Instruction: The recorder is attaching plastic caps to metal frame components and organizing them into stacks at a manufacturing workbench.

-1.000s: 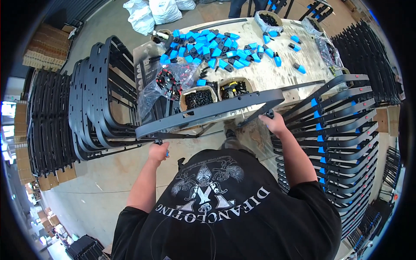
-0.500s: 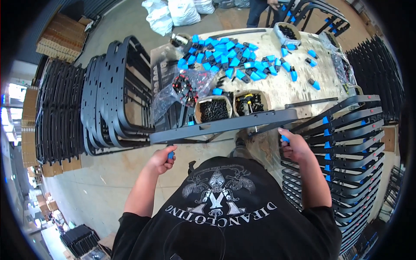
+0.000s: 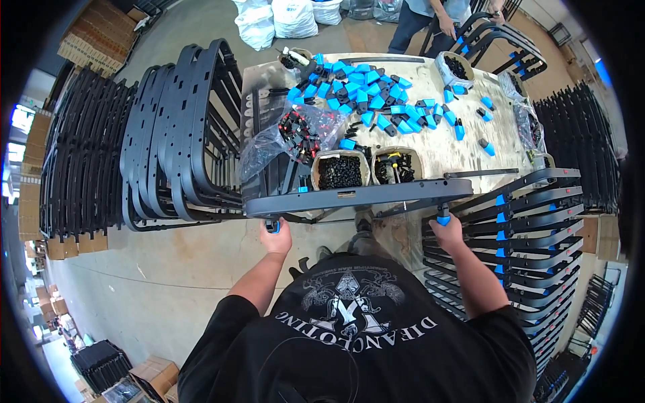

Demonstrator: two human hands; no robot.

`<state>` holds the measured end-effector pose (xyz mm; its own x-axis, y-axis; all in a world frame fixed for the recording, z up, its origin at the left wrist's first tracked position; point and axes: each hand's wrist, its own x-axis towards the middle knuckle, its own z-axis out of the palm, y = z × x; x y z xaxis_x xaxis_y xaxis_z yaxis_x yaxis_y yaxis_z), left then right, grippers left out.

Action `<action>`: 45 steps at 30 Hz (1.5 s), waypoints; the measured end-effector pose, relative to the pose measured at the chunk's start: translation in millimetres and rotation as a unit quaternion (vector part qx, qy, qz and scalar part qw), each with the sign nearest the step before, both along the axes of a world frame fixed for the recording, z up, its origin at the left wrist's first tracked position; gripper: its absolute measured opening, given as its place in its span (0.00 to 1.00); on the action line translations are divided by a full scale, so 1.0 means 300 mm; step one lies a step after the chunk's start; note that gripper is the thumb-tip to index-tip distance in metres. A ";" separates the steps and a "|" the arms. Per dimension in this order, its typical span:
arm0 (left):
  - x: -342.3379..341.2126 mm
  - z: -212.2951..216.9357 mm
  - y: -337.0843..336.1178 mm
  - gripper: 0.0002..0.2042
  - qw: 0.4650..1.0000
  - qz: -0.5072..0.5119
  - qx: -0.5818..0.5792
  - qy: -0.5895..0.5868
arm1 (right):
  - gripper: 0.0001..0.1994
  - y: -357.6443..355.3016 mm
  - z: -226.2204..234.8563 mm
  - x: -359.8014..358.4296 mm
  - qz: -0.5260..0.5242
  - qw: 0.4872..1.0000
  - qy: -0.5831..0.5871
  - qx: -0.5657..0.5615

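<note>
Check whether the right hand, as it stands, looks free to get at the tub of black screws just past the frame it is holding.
Probably yes. The right hand grips a blue cap under the grey frame; the tub of black screws sits open just beyond, nothing covering it. The hand would need to let go and reach over the frame.

1. This is a factory assembly floor: bare concrete floor (image 3: 168,282), with stacks of identical black metal frames (image 3: 178,134) left and right.
2. The far worktable (image 3: 463,151) is strewn with blue plastic caps (image 3: 366,94) and tubs of black screws (image 3: 340,171).
3. Cardboard cartons (image 3: 94,33) and white sacks (image 3: 275,17) line the far edge.
</note>
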<state>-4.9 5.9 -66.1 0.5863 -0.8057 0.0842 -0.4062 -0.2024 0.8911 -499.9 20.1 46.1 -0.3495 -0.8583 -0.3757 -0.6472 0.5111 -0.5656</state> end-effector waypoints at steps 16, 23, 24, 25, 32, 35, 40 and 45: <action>0.131 0.051 -0.035 0.20 0.932 -0.304 0.168 -0.102 | 0.20 0.009 -0.306 -0.071 0.003 0.989 -0.119 -0.083; 0.127 0.042 -0.061 0.25 0.896 -0.383 0.130 -0.183 | 0.11 -0.054 -0.429 -0.059 -0.057 0.966 -0.100 -0.230; 0.131 0.035 -0.060 0.25 0.897 -0.382 0.126 -0.185 | 0.13 -0.066 -0.415 -0.058 -0.043 0.966 -0.099 -0.234; 0.137 0.028 -0.055 0.26 0.906 -0.369 0.147 -0.148 | 0.13 -0.066 -0.397 -0.055 -0.042 0.965 -0.098 -0.238; 0.143 -0.030 -0.072 0.23 0.931 -0.303 0.200 0.021 | 0.38 0.001 -0.153 -0.125 -0.056 0.941 -0.259 -0.211; 0.186 -0.077 -0.064 0.22 0.944 -0.261 0.204 -0.006 | 0.24 -0.079 0.089 -0.267 -0.182 0.878 -0.322 -0.304; 0.164 0.042 -0.029 0.33 0.938 -0.284 0.199 -0.010 | 0.13 -0.446 0.710 0.187 -0.011 0.841 -0.203 -0.502; 0.219 0.287 -0.037 0.43 0.862 -0.289 0.374 -0.185 | 0.15 -0.817 0.650 0.553 0.192 0.906 -0.079 -0.369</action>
